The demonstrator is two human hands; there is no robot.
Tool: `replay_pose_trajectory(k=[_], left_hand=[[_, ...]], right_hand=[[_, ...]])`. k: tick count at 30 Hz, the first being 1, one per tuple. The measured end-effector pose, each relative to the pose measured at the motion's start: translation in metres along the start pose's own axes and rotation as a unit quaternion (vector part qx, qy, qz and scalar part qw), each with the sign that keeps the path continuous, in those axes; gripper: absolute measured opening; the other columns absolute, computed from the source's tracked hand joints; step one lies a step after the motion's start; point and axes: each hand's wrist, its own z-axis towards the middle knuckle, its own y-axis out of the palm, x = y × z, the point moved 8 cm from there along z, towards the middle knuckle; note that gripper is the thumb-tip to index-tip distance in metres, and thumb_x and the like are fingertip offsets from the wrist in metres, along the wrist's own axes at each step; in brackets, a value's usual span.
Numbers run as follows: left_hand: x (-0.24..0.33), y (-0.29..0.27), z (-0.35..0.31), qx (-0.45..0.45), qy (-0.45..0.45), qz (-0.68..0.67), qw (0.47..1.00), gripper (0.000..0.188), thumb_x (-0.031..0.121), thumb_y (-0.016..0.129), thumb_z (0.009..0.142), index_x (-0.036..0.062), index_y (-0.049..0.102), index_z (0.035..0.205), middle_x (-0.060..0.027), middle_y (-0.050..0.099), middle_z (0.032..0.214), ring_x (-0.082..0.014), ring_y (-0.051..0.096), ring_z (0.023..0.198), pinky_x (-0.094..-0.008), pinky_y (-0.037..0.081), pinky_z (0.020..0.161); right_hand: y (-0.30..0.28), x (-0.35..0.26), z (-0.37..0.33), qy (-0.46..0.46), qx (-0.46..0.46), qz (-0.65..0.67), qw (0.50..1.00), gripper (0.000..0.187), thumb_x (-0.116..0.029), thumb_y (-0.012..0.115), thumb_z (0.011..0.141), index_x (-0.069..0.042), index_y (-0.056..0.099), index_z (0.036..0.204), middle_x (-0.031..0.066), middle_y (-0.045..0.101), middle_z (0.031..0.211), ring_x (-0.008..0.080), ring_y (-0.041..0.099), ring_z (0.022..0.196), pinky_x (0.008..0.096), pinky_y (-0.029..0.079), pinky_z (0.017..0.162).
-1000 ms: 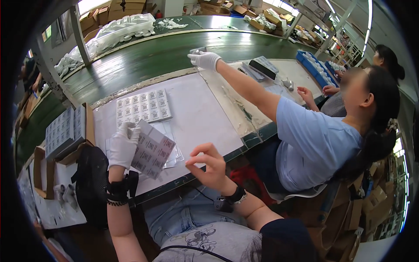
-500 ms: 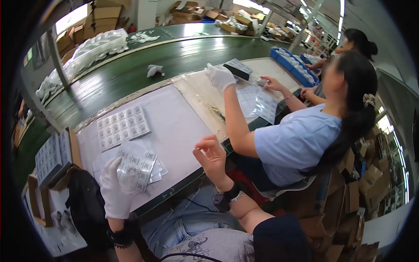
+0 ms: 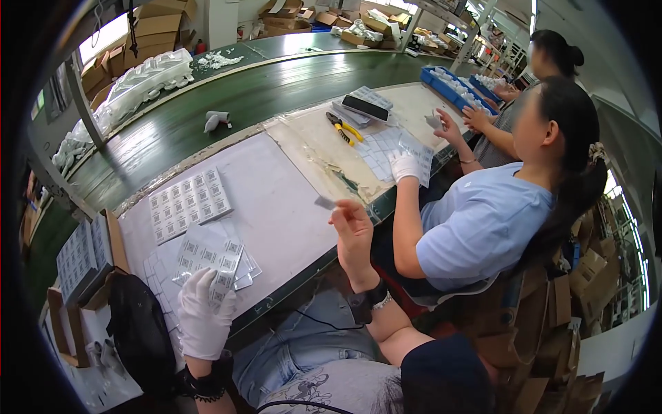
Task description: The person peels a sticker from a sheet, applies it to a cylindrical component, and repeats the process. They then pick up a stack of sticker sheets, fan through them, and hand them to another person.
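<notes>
One small grey label (image 3: pixel 324 202) looked to be off already, pinched in the bare right hand (image 3: pixel 354 237), wrist raised, above the table (image 3: pixel 286 231)! Plenty more remained on the sheet (image 3: pixel 198 258), gripped by the gloved left hand (image 3: pixel 205 314), fingers curled over its near end; beyond lay a thick label stack (image 3: pixel 190 202), full rows showing.

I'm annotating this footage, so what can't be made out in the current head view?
In the head view:
Sticker sheet: near end, partly hidden by the gloved left hand.
Small grey piece in the right hand: any print, too small to read.
Loose sheets: partly covered by the sticker sheet.
Green conveyor: left end, cut off by the dark fisheye rim.
</notes>
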Motion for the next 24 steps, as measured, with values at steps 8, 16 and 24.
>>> replay_pose_trajectory(k=[8, 16, 24], left_hand=[[0.009, 0.009, 0.001, -0.029, 0.014, -0.006, 0.999, 0.044, 0.020, 0.066, 0.073, 0.0068, 0.048, 0.111, -0.0110, 0.052, 0.110, -0.0308, 0.050, 0.099, -0.0392, 0.038, 0.087], [0.016, 0.018, -0.002, -0.071, 0.056, -0.002, 0.996, 0.045, 0.017, 0.067, 0.070, 0.0058, 0.048, 0.110, -0.0112, 0.053, 0.109, -0.0303, 0.051, 0.100, -0.0382, 0.039, 0.086], [0.017, 0.020, -0.005, -0.077, 0.062, -0.002, 0.995, 0.045, 0.016, 0.067, 0.069, 0.0054, 0.048, 0.110, -0.0112, 0.053, 0.108, -0.0303, 0.051, 0.100, -0.0386, 0.039, 0.087]], right_hand=[[-0.002, 0.000, 0.009, 0.018, -0.066, -0.006, 0.998, 0.040, -0.005, 0.053, 0.086, -0.005, 0.042, 0.125, -0.0014, 0.048, 0.072, 0.0070, 0.046, 0.068, 0.0231, 0.042, 0.069], [-0.007, 0.005, 0.013, 0.027, -0.067, -0.011, 0.997, 0.042, -0.004, 0.053, 0.086, -0.004, 0.041, 0.125, -0.0002, 0.050, 0.073, 0.0074, 0.048, 0.068, 0.0227, 0.042, 0.068], [-0.014, 0.001, 0.021, 0.023, -0.053, -0.015, 0.998, 0.044, -0.004, 0.053, 0.085, -0.004, 0.039, 0.127, -0.0004, 0.051, 0.074, 0.0075, 0.048, 0.068, 0.0209, 0.042, 0.067]])
